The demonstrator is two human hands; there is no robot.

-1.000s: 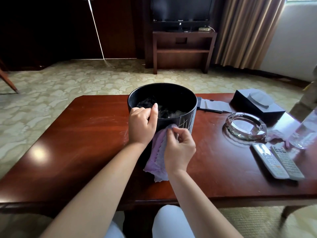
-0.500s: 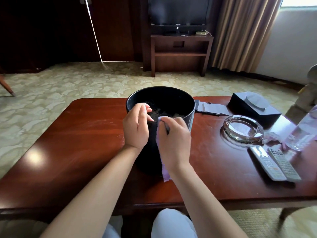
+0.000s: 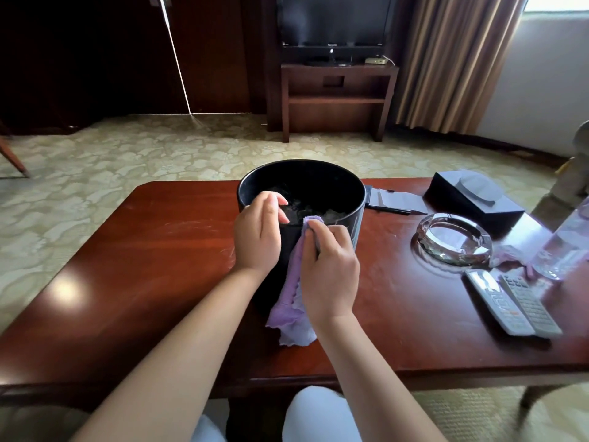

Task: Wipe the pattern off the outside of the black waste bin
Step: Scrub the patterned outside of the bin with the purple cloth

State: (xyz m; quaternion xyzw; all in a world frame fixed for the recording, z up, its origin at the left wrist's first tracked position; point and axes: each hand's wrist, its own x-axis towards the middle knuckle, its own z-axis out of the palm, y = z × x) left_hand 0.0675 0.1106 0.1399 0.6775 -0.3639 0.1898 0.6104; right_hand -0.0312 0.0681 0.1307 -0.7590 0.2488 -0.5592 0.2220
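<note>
- On the near rim of the black waste bin (image 3: pixel 358 218), the left hand (image 3: pixel 258 237) holds the edge, fingers (image 3: pixel 275 202) curled over the lip and reaching inside. Keep that hold firm; judging by the setup, it is what stops the bin turning or sliding under the rubbing.
- Centre of the worktop (image 3: pixel 153 266): the bin stands upright, something dark and crumpled inside. Its near wall is mostly hidden by both hands, so the pattern cannot be made out from here.
- Against that near wall, just under the rim, the right hand (image 3: pixel 330 269) presses a purple cloth (image 3: pixel 291 301), fingers (image 3: pixel 322 229) curled around its bunched upper end. The cloth's loose tail hangs to the worktop.
- Advice: work in short, firm strokes down from the rim, with a fresh fold under the fingers. Rotate the bin with the left hand to bring unwiped wall round rather than reaching behind it.
- Right of the bin, well apart: a glass ashtray (image 3: pixel 454 239), two remotes (image 3: pixel 513 301), a clear bottle (image 3: pixel 564 244). Keep the elbow swing short on that side.
</note>
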